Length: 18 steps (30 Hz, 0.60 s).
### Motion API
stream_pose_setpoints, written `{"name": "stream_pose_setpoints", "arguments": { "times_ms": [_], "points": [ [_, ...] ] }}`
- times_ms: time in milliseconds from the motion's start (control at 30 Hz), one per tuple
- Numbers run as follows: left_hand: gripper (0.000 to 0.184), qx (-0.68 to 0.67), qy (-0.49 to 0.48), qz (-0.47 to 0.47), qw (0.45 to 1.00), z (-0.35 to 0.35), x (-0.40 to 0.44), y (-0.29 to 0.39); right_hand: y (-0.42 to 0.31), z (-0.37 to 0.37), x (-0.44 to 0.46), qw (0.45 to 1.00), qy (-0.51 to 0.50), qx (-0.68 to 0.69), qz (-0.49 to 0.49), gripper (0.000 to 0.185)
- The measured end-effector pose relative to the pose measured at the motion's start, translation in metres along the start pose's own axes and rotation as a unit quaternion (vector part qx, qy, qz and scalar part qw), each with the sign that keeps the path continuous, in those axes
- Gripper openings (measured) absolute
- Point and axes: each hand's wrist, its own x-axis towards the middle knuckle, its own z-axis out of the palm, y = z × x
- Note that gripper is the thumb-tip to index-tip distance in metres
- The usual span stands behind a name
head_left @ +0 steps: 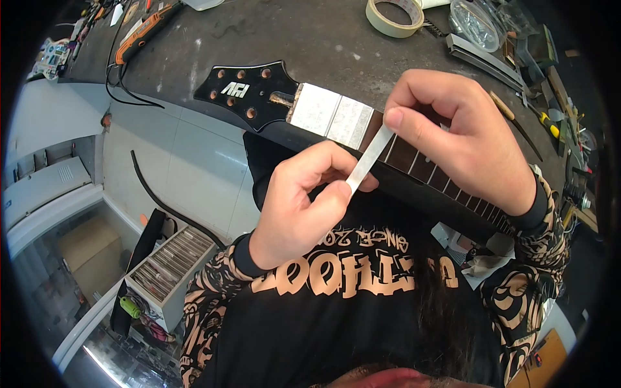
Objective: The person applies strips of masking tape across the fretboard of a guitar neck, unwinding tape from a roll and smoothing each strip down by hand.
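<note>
A short strip of pale tape (370,161) is stretched between my two hands, slanting across the guitar fretboard (402,155). My left hand (304,197) pinches its lower end between thumb and fingers, just off the near edge of the neck. At the upper end, my right hand (462,132) grips the strip between thumb and forefinger, above the fretboard. Pale tape (315,110) covers the fretboard's first spaces near the nut end, with a fret showing between the pieces. The black headstock (240,92) has bare tuner holes and a white logo. My right hand hides part of the fretboard.
On the dark workbench (291,39) lie a roll of masking tape (396,18), an orange corded tool (147,32) and a metal bar (485,61). A wooden-handled tool (511,119) and yellow-handled pliers (550,124) are at right. A box of packed sheets (171,265) stands below left.
</note>
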Motion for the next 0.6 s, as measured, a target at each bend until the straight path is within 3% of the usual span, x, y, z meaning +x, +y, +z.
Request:
{"name": "stream_pose_setpoints", "arguments": {
  "times_ms": [333,600],
  "points": [
    [0.010,-0.084,0.129,-0.026,0.988,0.029,0.006,-0.003,0.021,-0.002,0.016,1.000,-0.006,-0.018,-0.022,0.026],
    [0.013,-0.097,0.135,-0.044,0.985,0.024,0.007,-0.010,0.025,-0.001,0.022,0.999,-0.010,-0.029,-0.024,0.027]
  ]
}}
